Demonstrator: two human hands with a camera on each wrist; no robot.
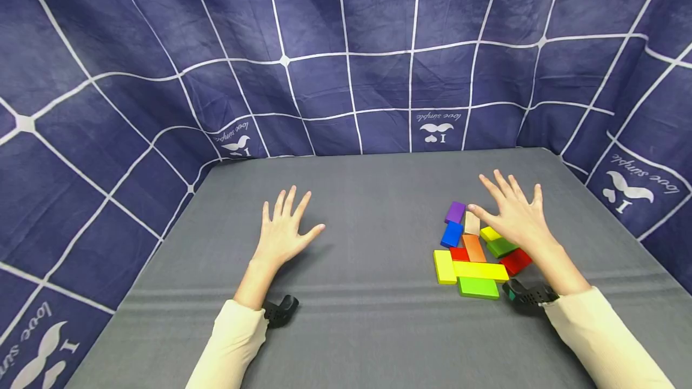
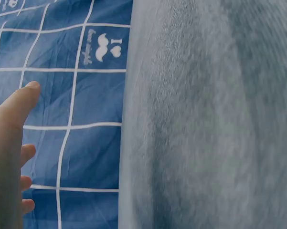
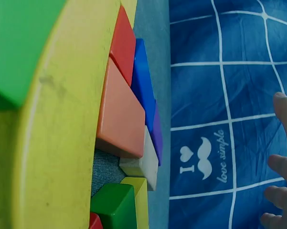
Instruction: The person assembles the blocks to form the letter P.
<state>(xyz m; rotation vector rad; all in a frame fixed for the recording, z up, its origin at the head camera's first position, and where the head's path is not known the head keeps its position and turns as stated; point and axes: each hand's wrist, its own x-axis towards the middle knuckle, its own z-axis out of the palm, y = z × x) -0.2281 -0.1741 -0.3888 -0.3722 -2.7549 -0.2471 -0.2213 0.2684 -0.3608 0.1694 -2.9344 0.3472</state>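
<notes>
1. The coloured blocks (image 1: 474, 248) lie in a loose cluster on the grey table (image 1: 373, 209), to the person's right.
2. The left hand (image 1: 281, 238) is spread and holds nothing, well apart from them; the right hand (image 1: 516, 215), likewise spread and unladen, is near the cluster.
3. The blocks look light, stiff and hardly fragile; their smooth faces may slip a little.
4. The long yellow block (image 1: 481, 271) would probably suit a pinch across its narrow width; the purple block (image 1: 455, 212), a pinch on its exposed sides.
</notes>
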